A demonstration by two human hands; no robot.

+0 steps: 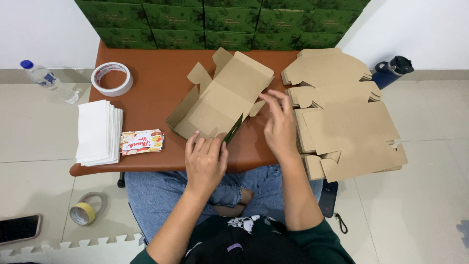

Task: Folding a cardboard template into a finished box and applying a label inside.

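Cardboard box [222, 100]: left hand [205, 159] presses its near wall; right hand [279, 124] hovers open.

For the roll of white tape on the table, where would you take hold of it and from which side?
Grip the tape roll across its outer rim from above, or hook fingers into its open core. It lies flat on the table with the hole facing up and bare table around it, so a top-down pinch of the ring wall probably suits best. The left hand is nearer.
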